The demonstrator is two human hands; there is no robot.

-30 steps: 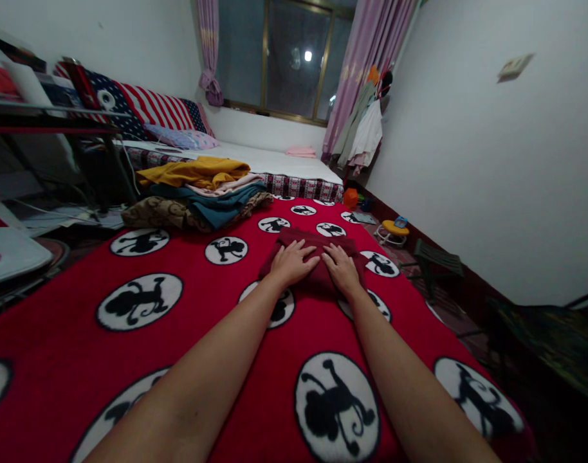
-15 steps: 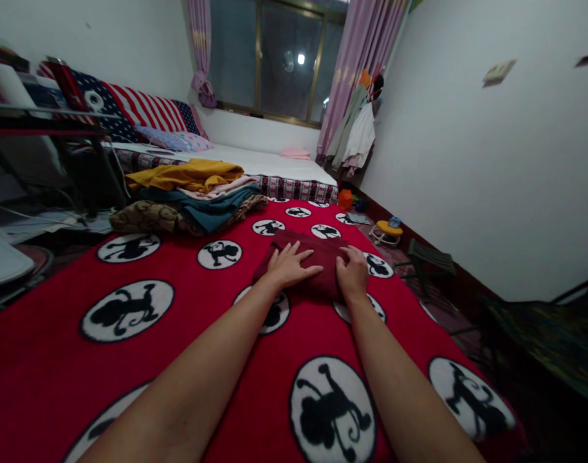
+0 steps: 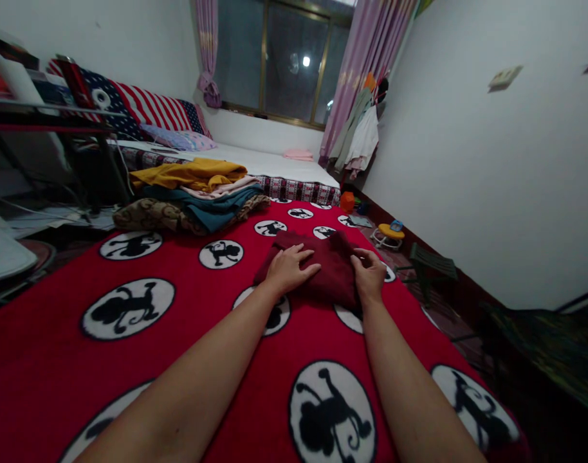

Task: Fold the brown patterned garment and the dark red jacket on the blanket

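Observation:
A folded dark maroon cloth (image 3: 325, 273), perhaps a garment, lies on a red blanket (image 3: 188, 360) printed with black monkey figures in white circles. Flat on the cloth's left part rests my left hand (image 3: 289, 267), its fingers spread. At the right edge of the cloth, my right hand (image 3: 370, 273) has its thumb and fingers closed on the fabric. The cloth is raised into a soft fold beside those fingers. Its underside is hidden.
A pile of clothes (image 3: 192, 193), mustard, teal and brown patterned, sits at the blanket's far left. Behind it stands a bed (image 3: 255, 164) with a white sheet. To the right are a small yellow stool (image 3: 390, 233) and a dark folding stool (image 3: 431, 263).
My right hand has moved a little to the right and now pinches the cloth's edge, pulling it outward and up. My left hand has stayed on the cloth.

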